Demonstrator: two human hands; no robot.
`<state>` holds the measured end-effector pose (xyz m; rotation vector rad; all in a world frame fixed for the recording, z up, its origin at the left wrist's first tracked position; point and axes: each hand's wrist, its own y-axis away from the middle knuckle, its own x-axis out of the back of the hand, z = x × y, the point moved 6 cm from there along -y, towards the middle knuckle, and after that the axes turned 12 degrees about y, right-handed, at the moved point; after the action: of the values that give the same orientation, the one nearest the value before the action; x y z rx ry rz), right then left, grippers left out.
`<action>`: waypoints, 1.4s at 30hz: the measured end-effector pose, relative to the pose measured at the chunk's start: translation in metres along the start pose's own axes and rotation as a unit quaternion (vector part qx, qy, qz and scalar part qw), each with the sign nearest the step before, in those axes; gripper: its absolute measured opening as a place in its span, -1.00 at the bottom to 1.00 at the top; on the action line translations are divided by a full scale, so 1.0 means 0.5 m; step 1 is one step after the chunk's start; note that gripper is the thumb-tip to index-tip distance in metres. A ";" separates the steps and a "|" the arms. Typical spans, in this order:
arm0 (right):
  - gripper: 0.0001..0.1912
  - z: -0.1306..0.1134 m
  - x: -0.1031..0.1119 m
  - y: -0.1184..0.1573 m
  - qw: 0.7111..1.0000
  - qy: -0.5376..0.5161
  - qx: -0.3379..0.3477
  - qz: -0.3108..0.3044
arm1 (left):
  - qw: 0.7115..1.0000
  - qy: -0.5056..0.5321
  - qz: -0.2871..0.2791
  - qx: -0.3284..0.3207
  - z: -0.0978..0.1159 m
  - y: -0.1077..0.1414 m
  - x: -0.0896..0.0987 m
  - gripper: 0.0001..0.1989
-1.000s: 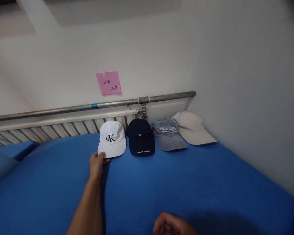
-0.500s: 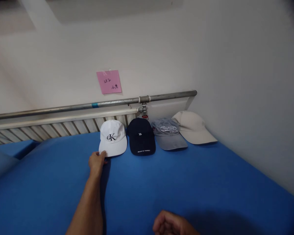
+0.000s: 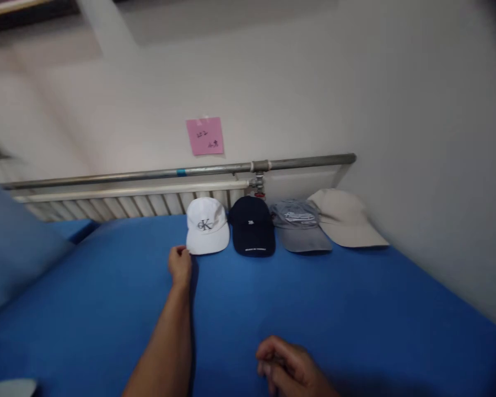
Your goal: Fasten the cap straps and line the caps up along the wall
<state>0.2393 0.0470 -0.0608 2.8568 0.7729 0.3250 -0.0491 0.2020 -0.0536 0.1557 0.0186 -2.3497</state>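
Note:
At the left end of a row of caps on a blue surface (image 3: 231, 298) sits a white baseball cap (image 3: 209, 240) with dark letters on its front. My left hand (image 3: 179, 266) is at the left edge of its brim, fingers bent and thumb tip at the rim. Beside it stand a black cap (image 3: 252, 234), a grey cap with white lettering (image 3: 303, 238) and a beige cap (image 3: 351, 229), brims facing me. Close to me, my right hand (image 3: 287, 366) hovers half curled, thumb and forefinger apart, with nothing visible in it.
A white radiator (image 3: 124, 207) and a metal pipe (image 3: 219, 169) run along the wall behind the caps. Taped above them is a pink note (image 3: 205, 136). A pale curved object (image 3: 10, 387) shows at the lower left, and a blurred blue shape (image 3: 12, 248) is at the left.
The view has swung left, so the caps appear farther right. My left thumb overlaps the white cap's brim less than before. My right hand has come further into view.

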 end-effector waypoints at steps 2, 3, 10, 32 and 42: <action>-0.79 0.006 -0.002 0.001 1.000 0.014 -0.006 0.008 | 1.000 0.012 0.016 0.008 -0.003 0.013 0.014 -0.82; -0.76 0.010 -0.001 0.001 1.000 0.025 -0.015 0.013 | 0.999 0.019 0.024 0.011 -0.004 0.019 0.023 -0.82; -0.64 0.021 0.003 0.000 0.996 0.083 -0.043 0.000 | 0.994 0.084 0.066 0.027 -0.020 0.087 0.134 -0.86; -0.84 -0.035 0.036 0.005 0.883 0.214 -0.055 -0.414 | 0.892 -0.415 0.018 -0.180 -0.004 0.540 0.470 -0.61; -0.91 -0.025 0.062 -0.083 0.884 0.197 -0.054 -0.420 | 0.885 -0.437 0.040 -0.159 0.013 0.545 0.454 -0.58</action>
<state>0.2428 0.0995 -0.0523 2.0800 1.8719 0.7722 -0.0157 -0.1511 -0.0648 -1.0397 -0.0434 -2.0988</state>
